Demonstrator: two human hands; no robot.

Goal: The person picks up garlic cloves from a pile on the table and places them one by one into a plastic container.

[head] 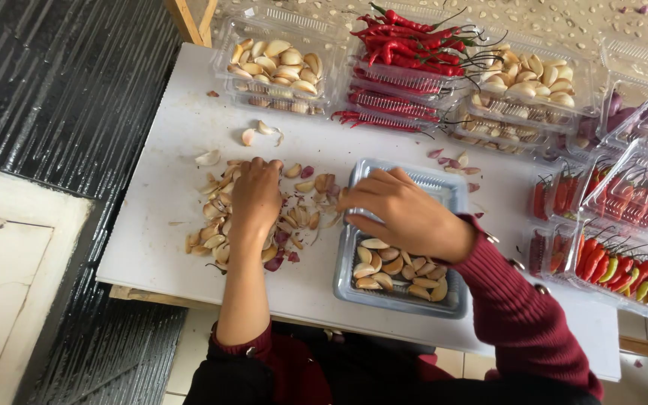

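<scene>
The left hand lies palm-down with its fingers spread and slightly curled into the pile of garlic cloves, just left of the grey plastic tray; whether they pinch a clove I cannot tell. The right hand hovers over the tray's far half, fingers loosely together and pointing toward the pile, above the cloves in the tray. Beyond the tray, clear boxes of garlic and red chillies line the desk; nothing lies between hand and tray.

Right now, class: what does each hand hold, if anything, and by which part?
The left hand rests palm-down on the loose garlic cloves; any grip is hidden. The right hand is over the clear plastic tray; whether it grips anything cannot be told.
</scene>
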